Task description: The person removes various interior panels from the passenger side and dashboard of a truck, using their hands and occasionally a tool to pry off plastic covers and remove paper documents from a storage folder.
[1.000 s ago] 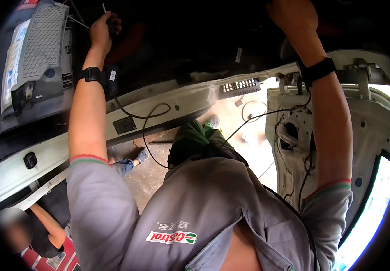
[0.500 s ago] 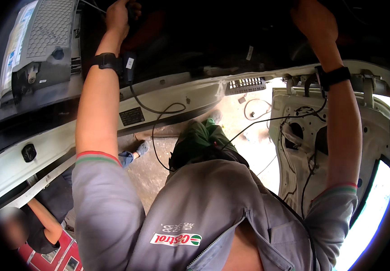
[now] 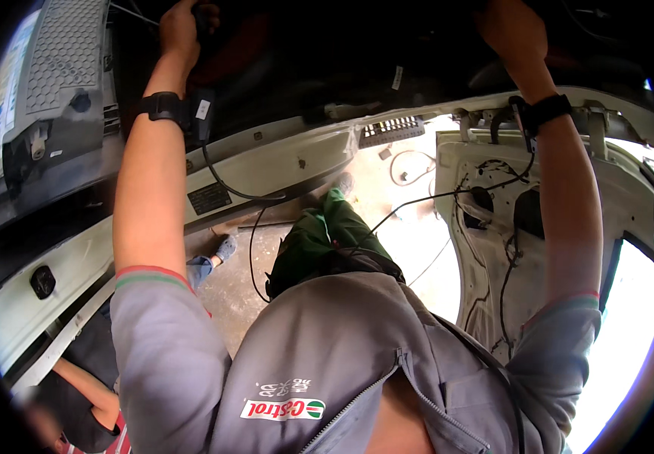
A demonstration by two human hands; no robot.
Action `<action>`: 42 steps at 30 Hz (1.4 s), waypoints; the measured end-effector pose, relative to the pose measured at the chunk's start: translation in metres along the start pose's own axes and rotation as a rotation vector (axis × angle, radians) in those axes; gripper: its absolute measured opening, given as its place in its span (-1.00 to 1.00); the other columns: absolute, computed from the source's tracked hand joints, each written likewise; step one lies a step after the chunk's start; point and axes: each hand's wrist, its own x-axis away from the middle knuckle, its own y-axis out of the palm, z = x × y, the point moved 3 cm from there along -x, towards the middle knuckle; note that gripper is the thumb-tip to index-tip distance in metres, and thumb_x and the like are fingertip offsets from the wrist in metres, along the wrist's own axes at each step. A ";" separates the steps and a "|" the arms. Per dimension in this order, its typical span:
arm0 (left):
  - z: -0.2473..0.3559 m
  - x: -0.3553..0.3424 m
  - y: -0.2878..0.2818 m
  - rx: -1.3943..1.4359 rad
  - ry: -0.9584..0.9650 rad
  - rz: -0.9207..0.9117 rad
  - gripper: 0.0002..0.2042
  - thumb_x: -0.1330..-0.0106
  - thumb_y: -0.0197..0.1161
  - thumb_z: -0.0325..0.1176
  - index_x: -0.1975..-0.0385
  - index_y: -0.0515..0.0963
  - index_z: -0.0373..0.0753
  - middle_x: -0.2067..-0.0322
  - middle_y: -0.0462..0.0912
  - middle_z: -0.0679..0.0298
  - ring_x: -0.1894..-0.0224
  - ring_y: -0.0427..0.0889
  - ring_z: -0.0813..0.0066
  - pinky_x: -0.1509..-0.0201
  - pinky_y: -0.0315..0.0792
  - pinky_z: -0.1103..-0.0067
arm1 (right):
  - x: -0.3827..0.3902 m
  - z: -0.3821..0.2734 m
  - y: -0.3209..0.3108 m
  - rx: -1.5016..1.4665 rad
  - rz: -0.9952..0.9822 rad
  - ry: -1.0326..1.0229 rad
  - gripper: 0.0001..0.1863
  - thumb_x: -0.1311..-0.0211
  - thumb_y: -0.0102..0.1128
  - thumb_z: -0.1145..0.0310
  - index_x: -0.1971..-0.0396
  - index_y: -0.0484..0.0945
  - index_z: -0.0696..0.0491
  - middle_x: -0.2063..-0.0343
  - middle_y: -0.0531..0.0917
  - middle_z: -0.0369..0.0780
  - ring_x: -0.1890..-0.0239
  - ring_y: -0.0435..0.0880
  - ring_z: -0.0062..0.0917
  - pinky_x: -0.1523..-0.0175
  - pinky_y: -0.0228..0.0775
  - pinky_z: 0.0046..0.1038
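Observation:
Both my arms reach up into the dark interior of a vehicle body. At the upper left my left hand (image 3: 181, 32) is closed around something dark that I cannot make out; a thin pale rod (image 3: 134, 13) runs off beside it. My right hand (image 3: 514, 34) is at the upper right, its fingers lost in deep shadow, so what it touches is hidden. Each wrist wears a black strapped device; a black cable (image 3: 225, 181) hangs from the left one (image 3: 166, 107), and another cable (image 3: 448, 194) loops down from the right one (image 3: 546, 112).
A pale door-opening sill (image 3: 281, 168) crosses below my forearms. To the right stands a stripped door (image 3: 486, 265) with exposed wiring. A grey trim panel (image 3: 62, 76) is at the upper left. Another person's arm (image 3: 88, 387) shows at the lower left, near a pale strip (image 3: 62, 344).
The surroundings have shifted slightly left in the view, and the person at the lower left sits lower in it. Both my arms stay raised, my left hand still closed.

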 end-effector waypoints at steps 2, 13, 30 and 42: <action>0.005 0.006 0.010 -0.028 -0.002 0.033 -0.73 -0.43 0.05 -0.26 0.22 0.55 -0.37 0.48 0.64 0.19 0.49 0.57 0.40 0.40 0.36 0.51 | -0.002 0.005 0.002 -0.012 -0.013 0.030 -0.58 0.03 0.36 0.26 0.24 0.46 0.20 0.50 0.69 -0.02 0.37 0.72 -0.12 0.24 0.57 -0.15; 0.013 0.020 0.018 0.010 0.024 0.031 -0.74 -0.43 0.04 -0.27 0.23 0.55 -0.38 0.46 0.63 0.16 0.48 0.56 0.38 0.40 0.36 0.51 | -0.004 0.008 0.006 -0.055 -0.043 0.066 -0.62 0.02 0.31 0.29 0.26 0.45 0.19 0.50 0.68 0.01 0.36 0.72 -0.09 0.20 0.57 -0.14; 0.018 0.023 0.021 -0.047 0.043 0.038 -0.75 -0.43 0.01 -0.30 0.32 0.55 -0.35 0.48 0.63 0.17 0.51 0.57 0.40 0.44 0.37 0.52 | -0.001 0.015 0.016 -0.122 0.041 0.028 -0.52 -0.07 0.21 0.30 0.03 0.51 0.28 0.52 0.70 -0.06 0.41 0.73 -0.16 0.28 0.57 -0.16; 0.022 0.029 0.024 -0.038 -0.011 0.062 -0.74 -0.41 0.02 -0.21 0.32 0.53 -0.28 0.55 0.59 0.21 0.59 0.53 0.41 0.53 0.34 0.52 | -0.005 0.018 0.025 -0.169 0.052 0.046 -0.75 -0.03 0.25 0.38 0.30 0.47 0.15 0.50 0.70 -0.01 0.45 0.74 -0.14 0.35 0.61 -0.20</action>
